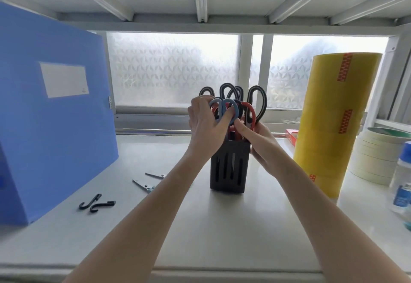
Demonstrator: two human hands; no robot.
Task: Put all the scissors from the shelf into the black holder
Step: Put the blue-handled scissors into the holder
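A black slotted holder (229, 167) stands on the white shelf (213, 227) at the middle. Several scissors stick up out of it, with black handles (258, 102), red handles (250, 113) and blue handles (230, 110). My left hand (204, 127) grips the blue-handled scissors at the top of the holder. My right hand (260, 145) holds the holder's right side, thumb against the scissors' handles. Two more scissors (144, 186) (155, 175) lie flat on the shelf to the left; my left forearm hides their handles.
A blue file box (53, 113) stands at the left. Two black hooks (95, 203) lie near it. At the right stand a tall stack of yellow tape rolls (333, 122), a stack of white tape rolls (378, 156) and bottles (402, 182). An upper shelf hangs close overhead.
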